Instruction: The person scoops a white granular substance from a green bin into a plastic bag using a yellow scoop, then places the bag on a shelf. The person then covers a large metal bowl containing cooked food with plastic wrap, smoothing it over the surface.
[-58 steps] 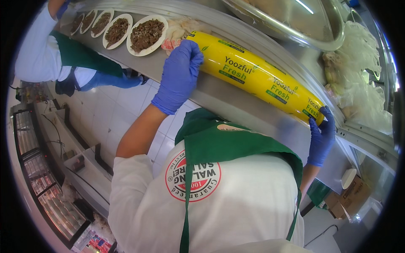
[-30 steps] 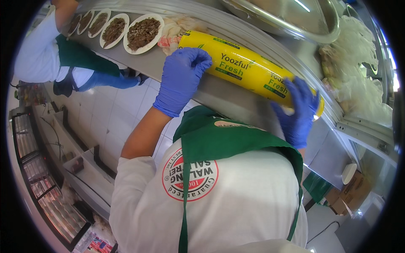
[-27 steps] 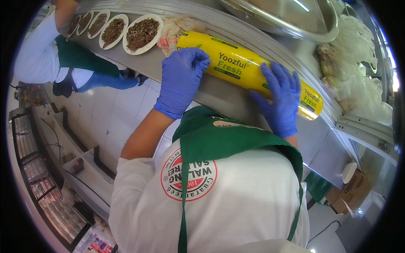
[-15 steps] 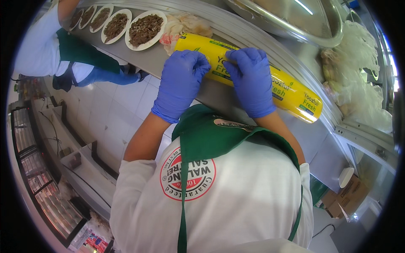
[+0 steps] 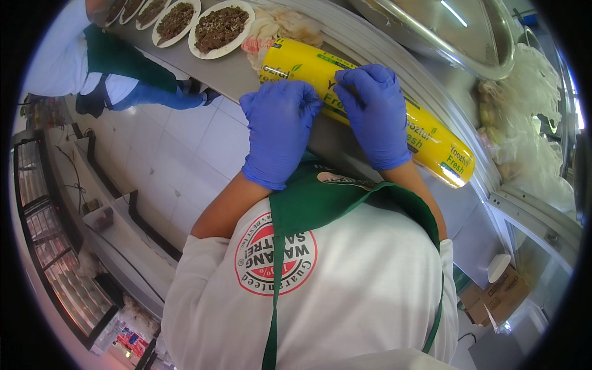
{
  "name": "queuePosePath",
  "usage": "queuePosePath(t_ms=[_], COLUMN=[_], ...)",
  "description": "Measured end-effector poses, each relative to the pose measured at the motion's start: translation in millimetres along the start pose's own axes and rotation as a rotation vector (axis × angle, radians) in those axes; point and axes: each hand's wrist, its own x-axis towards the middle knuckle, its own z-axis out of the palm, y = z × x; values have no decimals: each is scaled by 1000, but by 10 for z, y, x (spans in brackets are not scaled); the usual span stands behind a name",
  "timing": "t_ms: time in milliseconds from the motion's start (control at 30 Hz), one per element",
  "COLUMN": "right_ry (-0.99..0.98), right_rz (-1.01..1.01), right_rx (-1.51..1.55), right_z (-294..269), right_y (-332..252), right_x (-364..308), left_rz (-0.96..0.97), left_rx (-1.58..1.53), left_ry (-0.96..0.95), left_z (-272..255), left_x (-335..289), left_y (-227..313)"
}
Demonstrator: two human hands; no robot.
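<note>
A long yellow roll of plastic-wrapped cling film [image 5: 435,148] lies slantwise on the metal counter, its left end farther from me. Both my hands wear blue gloves. My left hand [image 5: 279,132] is at the near side of the roll's left part, thumb and fingers pinched together. Over the middle of the roll, my right hand [image 5: 379,120] is closed with thumb against bent fingers. Whatever the fingertips pinch, perhaps clear film, is too thin to make out. Crumpled pale plastic [image 5: 290,28] sits just beyond the roll's left end.
White plates [image 5: 214,55] of chopped brown meat line the counter [image 5: 188,65] at the far left. Another person [image 5: 55,68] in a green apron stands beside them. A large steel basin [image 5: 501,66] and filled plastic bags [image 5: 524,117] are at the far right. A cardboard box [image 5: 505,293] is lower right.
My left hand has drawn back toward me, off the roll's left part, baring more of its print. My right hand stays over the middle. The whole view has shifted slightly.
</note>
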Motion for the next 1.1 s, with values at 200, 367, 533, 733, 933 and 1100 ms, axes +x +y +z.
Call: queuePosePath(t_ms=[200, 367, 533, 733, 933, 1100], right_ry=[-1, -8, -117, -165, -298, -238], right_rz=[36, -2, 52, -148, -132, -71], right_rx=[33, -6, 31, -121, -594, -876], right_z=[-19, -23, -85, -55, 1, 138], right_y=[56, 92, 12, 10, -367, -428], right_x=[39, 38, 97, 307, 351, 346], left_rz=[28, 63, 41, 152, 197, 234], left_rx=[-292, -100, -53, -175, -245, -252], left_ry=[-9, 148, 100, 188, 303, 313], left_z=[101, 193, 93, 268, 306, 336], left_x=[43, -55, -39, -8, -17, 18], left_y=[-147, -44, 121, -111, -146, -166])
